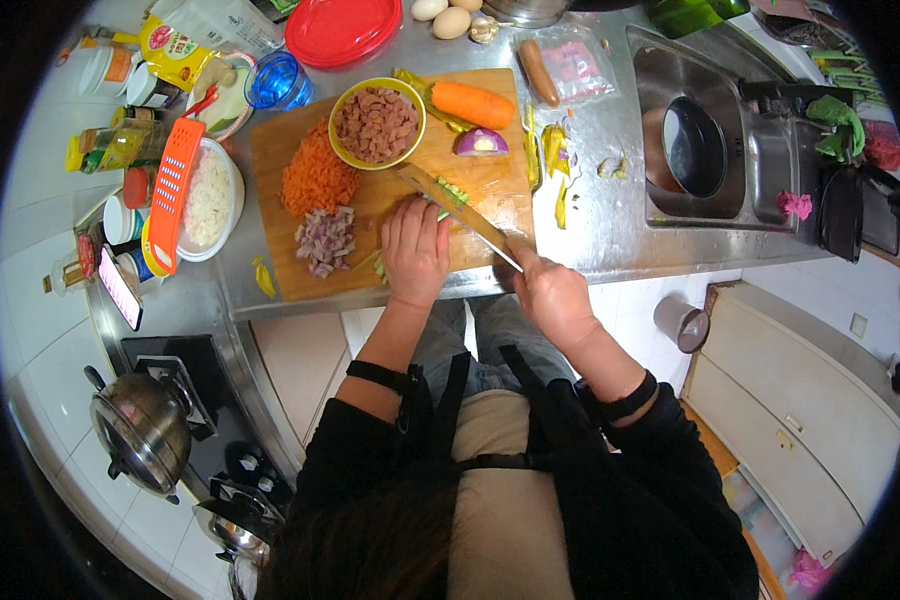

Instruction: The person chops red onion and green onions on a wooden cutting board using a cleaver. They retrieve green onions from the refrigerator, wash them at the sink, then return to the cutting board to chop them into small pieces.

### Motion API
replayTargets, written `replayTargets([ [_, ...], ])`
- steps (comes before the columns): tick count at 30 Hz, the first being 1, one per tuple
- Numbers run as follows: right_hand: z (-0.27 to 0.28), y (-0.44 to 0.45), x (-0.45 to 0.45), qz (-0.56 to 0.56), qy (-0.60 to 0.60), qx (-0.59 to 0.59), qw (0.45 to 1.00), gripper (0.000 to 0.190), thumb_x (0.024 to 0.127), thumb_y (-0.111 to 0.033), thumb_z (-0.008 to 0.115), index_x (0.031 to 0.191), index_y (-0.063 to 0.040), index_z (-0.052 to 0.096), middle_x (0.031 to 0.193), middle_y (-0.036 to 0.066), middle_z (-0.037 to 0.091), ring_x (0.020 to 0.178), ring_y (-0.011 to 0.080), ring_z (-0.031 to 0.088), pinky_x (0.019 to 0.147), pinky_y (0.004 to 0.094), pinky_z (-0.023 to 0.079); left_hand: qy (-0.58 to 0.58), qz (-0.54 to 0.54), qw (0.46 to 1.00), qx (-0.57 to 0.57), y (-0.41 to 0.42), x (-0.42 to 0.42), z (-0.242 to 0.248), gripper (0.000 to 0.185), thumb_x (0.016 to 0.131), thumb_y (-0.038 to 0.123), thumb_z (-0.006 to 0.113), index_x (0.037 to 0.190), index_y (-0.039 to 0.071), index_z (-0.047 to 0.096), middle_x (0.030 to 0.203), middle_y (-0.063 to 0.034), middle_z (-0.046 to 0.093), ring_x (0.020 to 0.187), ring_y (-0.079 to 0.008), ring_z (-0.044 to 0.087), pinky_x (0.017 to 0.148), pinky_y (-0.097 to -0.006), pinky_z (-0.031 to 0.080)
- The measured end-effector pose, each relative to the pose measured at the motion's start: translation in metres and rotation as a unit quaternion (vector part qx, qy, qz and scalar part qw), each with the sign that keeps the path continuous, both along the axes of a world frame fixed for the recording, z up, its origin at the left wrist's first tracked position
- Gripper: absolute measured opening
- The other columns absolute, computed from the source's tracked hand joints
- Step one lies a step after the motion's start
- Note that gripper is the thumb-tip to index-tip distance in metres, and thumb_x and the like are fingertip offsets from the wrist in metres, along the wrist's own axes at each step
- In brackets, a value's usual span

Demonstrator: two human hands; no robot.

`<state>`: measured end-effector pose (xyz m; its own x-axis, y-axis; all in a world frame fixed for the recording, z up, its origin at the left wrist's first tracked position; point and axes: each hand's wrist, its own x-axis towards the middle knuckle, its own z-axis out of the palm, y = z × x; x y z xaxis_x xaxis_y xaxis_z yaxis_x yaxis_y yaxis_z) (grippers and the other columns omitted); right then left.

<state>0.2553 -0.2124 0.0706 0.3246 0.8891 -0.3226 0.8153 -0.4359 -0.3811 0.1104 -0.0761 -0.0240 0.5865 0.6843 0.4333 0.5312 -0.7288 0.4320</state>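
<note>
My right hand (pixel 553 296) grips the handle of a kitchen knife (pixel 457 208), its blade slanting over the wooden cutting board (pixel 270 255). Under my left hand (pixel 417 251), fingers bent beside the blade, lie green vegetable stalks (pixel 379 264), partly hidden. Chopped green pieces (pixel 452 190) lie along the blade's far side. Diced purple onion (pixel 325 241) and shredded carrot (pixel 317 176) form piles at the board's left. A yellow-rimmed bowl (pixel 376 124) holds diced pink meat. Behind the knife are a carrot piece (pixel 472 105) and a cut purple onion (pixel 481 142).
An orange grater (pixel 175 191) rests on a white bowl of rice (pixel 229 202) at left, near a blue glass (pixel 279 81). Eggs (pixel 451 23) and a sausage (pixel 538 73) lie beyond the board. A sink (pixel 731 199) is right; a lidded pot (pixel 141 431) stands on the stove.
</note>
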Motion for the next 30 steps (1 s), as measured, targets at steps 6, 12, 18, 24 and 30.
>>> replayTargets([
  [6,0.011,-0.012,0.006,-0.002,0.028,0.023,0.999,0.044,0.088,-0.013,0.063,0.131,-0.005,0.056,0.079,0.017,0.07,0.067,0.0336,0.07,0.061,0.0427,0.058,-0.011,0.003,1.0,-0.025,0.0,0.0,0.002,0.026,0.085,0.012,0.07,0.107,0.001,0.064,0.118,-0.014,0.06,0.107,-0.0331,0.058,0.092,-0.0436,0.045],
  [12,0.022,-0.023,-0.005,-0.005,0.019,0.04,0.999,0.043,0.087,-0.012,0.064,0.129,-0.006,0.057,0.084,0.015,0.071,0.069,0.0307,0.071,0.062,0.0401,0.059,0.003,0.004,1.0,-0.03,0.0,0.0,0.004,0.028,0.082,0.011,0.069,0.108,0.0,0.064,0.118,-0.0155,0.06,0.109,-0.0341,0.057,0.094,-0.0438,0.044],
  [18,0.024,-0.018,-0.01,-0.002,-0.009,0.015,1.0,0.038,0.089,-0.012,0.06,0.126,-0.004,0.058,0.082,0.016,0.071,0.068,0.0306,0.071,0.061,0.0396,0.058,0.014,-0.007,0.999,-0.037,0.0,-0.003,0.001,0.032,0.079,0.01,0.069,0.109,-0.001,0.064,0.118,-0.016,0.06,0.109,-0.0349,0.057,0.094,-0.0443,0.044],
  [24,0.017,-0.004,-0.012,-0.014,0.008,-0.017,1.0,0.036,0.089,-0.013,0.059,0.124,-0.005,0.059,0.073,0.017,0.069,0.065,0.0331,0.069,0.06,0.0433,0.057,-0.013,0.004,1.0,-0.025,0.001,-0.001,-0.002,0.031,0.081,0.01,0.069,0.11,-0.001,0.065,0.118,-0.0145,0.061,0.108,-0.0344,0.057,0.094,-0.0445,0.044],
  [30,-0.003,-0.002,-0.004,-0.023,0.025,-0.003,0.999,0.04,0.089,-0.013,0.06,0.129,-0.007,0.058,0.07,0.019,0.067,0.064,0.0353,0.069,0.06,0.0454,0.057,-0.021,0.015,0.999,-0.042,0.001,0.001,0.002,0.027,0.084,0.011,0.07,0.108,0.001,0.064,0.116,-0.0141,0.06,0.106,-0.0334,0.058,0.091,-0.0438,0.045],
])
